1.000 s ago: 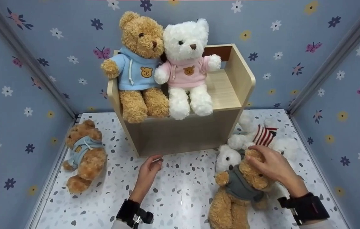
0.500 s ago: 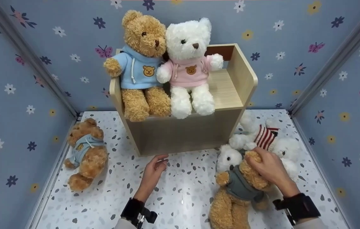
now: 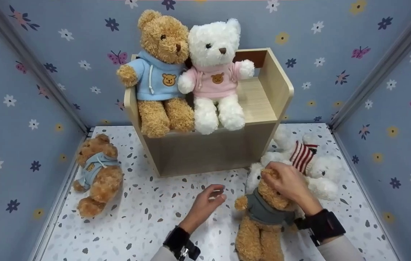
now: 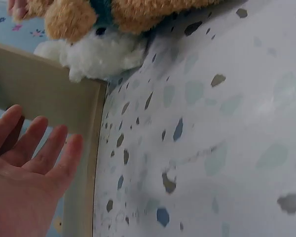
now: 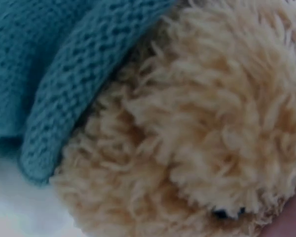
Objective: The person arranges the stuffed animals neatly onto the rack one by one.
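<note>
though near shelf edge (image 3: 205, 170), left hand (image 3: 204, 203) loose over open floor (image 3: 143, 214), right hand (image 3: 288, 182) round brown bear (image 3: 263, 210)

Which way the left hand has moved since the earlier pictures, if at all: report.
Yes: in the head view, against the pale wooden box shelf, the left hand has moved rightward, nearer the fluffy brown bear in the grey sweater.

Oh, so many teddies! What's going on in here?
A person's right hand grips the head of a brown bear in a dark sweater. The left hand is nearby, holding nothing. A brown bear in a blue hoodie and a white bear in pink sit on a wooden shelf. A smaller brown bear and two white bears are on the floor.
</note>
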A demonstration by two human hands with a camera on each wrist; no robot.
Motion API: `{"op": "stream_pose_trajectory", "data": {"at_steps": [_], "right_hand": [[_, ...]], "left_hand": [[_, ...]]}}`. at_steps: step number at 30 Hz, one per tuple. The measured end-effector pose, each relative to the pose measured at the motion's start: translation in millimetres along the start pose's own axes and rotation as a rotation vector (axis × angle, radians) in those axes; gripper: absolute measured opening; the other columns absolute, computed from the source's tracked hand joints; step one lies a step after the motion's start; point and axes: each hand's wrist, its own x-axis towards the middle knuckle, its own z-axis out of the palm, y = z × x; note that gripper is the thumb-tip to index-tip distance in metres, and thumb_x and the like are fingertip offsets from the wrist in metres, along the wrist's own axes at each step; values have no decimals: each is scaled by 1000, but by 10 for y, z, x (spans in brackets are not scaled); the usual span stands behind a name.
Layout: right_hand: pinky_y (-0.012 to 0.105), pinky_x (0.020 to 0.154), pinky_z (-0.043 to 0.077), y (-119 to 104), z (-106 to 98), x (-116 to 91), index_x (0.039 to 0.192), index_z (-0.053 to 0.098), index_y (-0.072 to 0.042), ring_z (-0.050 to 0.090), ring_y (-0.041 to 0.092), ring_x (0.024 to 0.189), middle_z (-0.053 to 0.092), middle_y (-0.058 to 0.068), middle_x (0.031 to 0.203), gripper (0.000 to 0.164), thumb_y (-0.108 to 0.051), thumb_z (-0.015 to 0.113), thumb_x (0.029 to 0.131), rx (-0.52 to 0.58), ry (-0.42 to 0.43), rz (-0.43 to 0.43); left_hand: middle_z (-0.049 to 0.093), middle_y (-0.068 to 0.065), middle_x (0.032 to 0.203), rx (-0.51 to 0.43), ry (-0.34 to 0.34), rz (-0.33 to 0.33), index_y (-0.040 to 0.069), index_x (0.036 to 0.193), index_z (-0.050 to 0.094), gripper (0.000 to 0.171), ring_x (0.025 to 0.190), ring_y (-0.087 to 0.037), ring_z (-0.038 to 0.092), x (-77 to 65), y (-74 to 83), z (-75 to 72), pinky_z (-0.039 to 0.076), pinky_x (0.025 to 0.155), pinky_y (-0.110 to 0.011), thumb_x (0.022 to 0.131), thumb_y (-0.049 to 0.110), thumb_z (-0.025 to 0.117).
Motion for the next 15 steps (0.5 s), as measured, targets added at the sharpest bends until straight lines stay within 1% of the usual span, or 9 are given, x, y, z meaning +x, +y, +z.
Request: {"op": "stream_pose_trajectory", "data": {"at_steps": [2,4,6,7,10,13,15], "right_hand": [[42,69,56,-33,24,28,94,72,-18,68,17,76,74,-1,93,7,-22,77,94,-14,-7,-1],[41,67,55,-63,44,46,93,71,-18,66,17,74,72,-1,91,7,-21,78,93,-23,-7,4],[39,65,53,-88,60,59,92,71,-18,65,16,73,71,-2,89,7,-21,77,93,-29,-8,9],[39,65,53,-100,67,63,91,71,-19,65,15,73,70,-2,88,7,-21,77,94,-29,-9,11],[39,66,53,-126,80,76,91,71,-19,66,16,74,70,-3,88,7,-22,76,95,-39,-13,7],[40,65,53,-131,78,83,90,70,-20,67,17,74,69,-3,88,7,-21,76,94,-48,-18,13],[41,67,54,-121,65,79,92,71,-20,68,18,76,71,-2,89,7,-23,76,94,-43,-17,27]], "left_hand": [[53,-17,149,12,-79,-27,8,146,54,50,139,-38,49,55,16,147,44,112,-46,104,32,64],[52,-13,150,50,-135,-51,11,148,52,55,139,-36,49,114,30,273,43,112,-47,101,37,68],[53,-9,150,98,-169,-72,13,149,51,60,139,-32,50,172,43,372,44,111,-48,99,41,70],[53,-8,150,130,-180,-70,14,149,51,62,138,-30,50,197,47,414,44,111,-48,98,42,71],[56,-6,149,198,-198,-46,14,149,53,61,137,-26,51,257,57,506,44,110,-47,97,41,72],[60,-6,145,247,-181,8,14,145,58,53,135,-24,54,284,48,558,44,111,-42,98,34,72],[63,-7,142,265,-157,39,13,142,61,48,133,-23,56,282,30,566,45,110,-40,98,28,71]]}}
